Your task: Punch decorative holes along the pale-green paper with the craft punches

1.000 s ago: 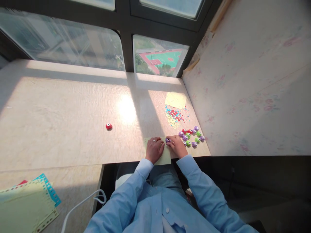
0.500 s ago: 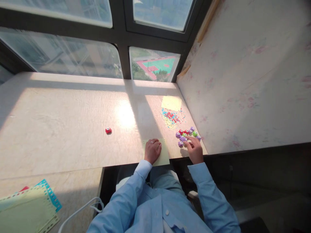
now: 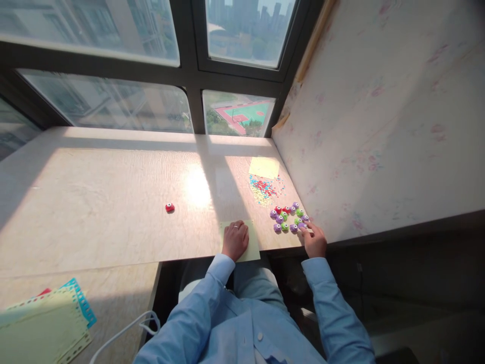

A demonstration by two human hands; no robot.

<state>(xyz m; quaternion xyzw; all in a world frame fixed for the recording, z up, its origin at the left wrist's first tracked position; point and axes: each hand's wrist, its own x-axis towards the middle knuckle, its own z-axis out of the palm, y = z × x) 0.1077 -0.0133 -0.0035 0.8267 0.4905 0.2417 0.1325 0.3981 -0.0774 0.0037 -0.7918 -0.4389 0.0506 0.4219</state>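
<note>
My right hand (image 3: pixel 315 241) pinches a purple craft punch (image 3: pixel 302 226) at the lower right of a group of small punches. Around it stand other purple ones, green punches such as this one (image 3: pixel 285 227), and red ones like this one (image 3: pixel 278 209), each with a white eye-like spot on top. My left hand (image 3: pixel 235 239), with a ring on one finger, rests with curled fingers on a pale yellow sheet of paper (image 3: pixel 253 247) at the table's front edge. What lies under its fingers is hidden.
A lone red punch (image 3: pixel 170 207) stands left of centre. Tiny red, blue and yellow paper cut-outs (image 3: pixel 263 189) lie before a small yellow sheet (image 3: pixel 264 167). Punched sheets (image 3: pixel 45 323) and a white cable (image 3: pixel 121 331) are at the lower left. A wall (image 3: pixel 379 126) bounds the right side.
My right hand has moved right, from a purple punch in the middle of the group to one at its lower right edge. More green and purple punches show. My left hand stays on the paper.
</note>
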